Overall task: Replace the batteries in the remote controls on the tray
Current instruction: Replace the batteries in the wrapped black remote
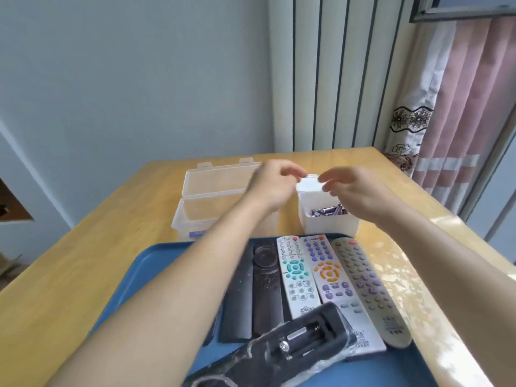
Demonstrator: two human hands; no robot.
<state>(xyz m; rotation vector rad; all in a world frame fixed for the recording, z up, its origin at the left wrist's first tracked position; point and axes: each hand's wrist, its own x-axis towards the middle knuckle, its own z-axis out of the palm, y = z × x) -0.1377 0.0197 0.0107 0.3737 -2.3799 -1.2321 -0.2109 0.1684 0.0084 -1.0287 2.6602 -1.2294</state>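
A small white box (329, 227) holding several batteries (329, 211) stands just behind the blue tray (134, 277). Its hinged lid (308, 187) stands upright. My left hand (275, 184) pinches the lid's top left edge and my right hand (354, 189) curls round its top right edge; motion blur hides the fingertips. On the tray lie two black remotes (265, 289), a white remote (297, 275), a second white remote with orange keys (332, 277) and a grey remote (365, 283). In front, a black remote (293, 344) lies face down, its battery bay open with cells inside.
A clear plastic box (201, 216) with its lid open stands on the wooden table (69, 261) left of the white box. The wall and curtains rise behind the table's far edge. The table's right edge runs close to the tray.
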